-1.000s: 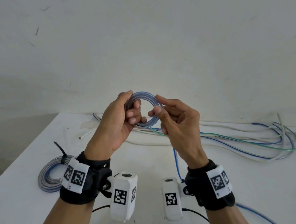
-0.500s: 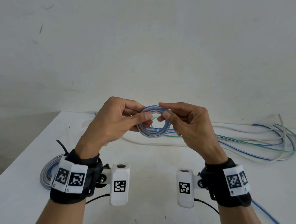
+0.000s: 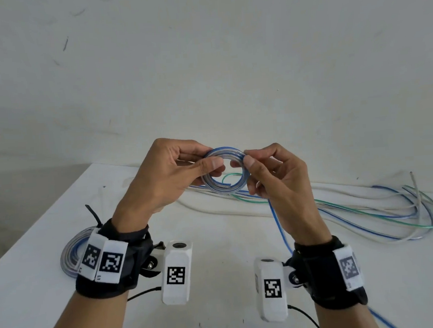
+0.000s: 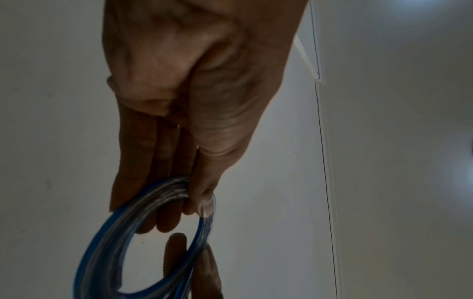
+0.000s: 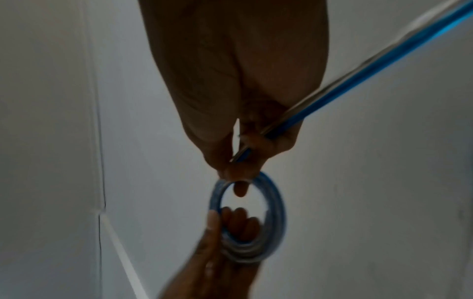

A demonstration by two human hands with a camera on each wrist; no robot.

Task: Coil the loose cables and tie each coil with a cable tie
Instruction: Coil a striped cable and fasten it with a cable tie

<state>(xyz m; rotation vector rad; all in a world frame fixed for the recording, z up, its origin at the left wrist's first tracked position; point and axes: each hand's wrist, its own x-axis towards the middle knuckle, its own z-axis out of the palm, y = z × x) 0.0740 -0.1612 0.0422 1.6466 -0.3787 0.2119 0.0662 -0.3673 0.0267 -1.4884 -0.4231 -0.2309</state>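
Nearest to the camera, the uncoiled blue cable tail (image 3: 278, 226) is running up from the table's near edge, beside the right wrist, into the right hand (image 3: 279, 174). In the right wrist view the tail is passing through this hand's curled fingers (image 5: 279, 139), which are pinching it just where it is joining the blue cable coil (image 3: 226, 170).

The coil is being held in the air above the white table (image 3: 228, 239), between the two hands, its opening facing the camera. The left hand (image 3: 170, 174) is clamping the coil's left side, thumb in front and fingers through the ring.

So the free length is lying on the right hand's side, and I judge that this hand should be laying the next turn.

Farther back, the loose cables (image 3: 367, 212) are lying along the table's rear, well apart from the grip.
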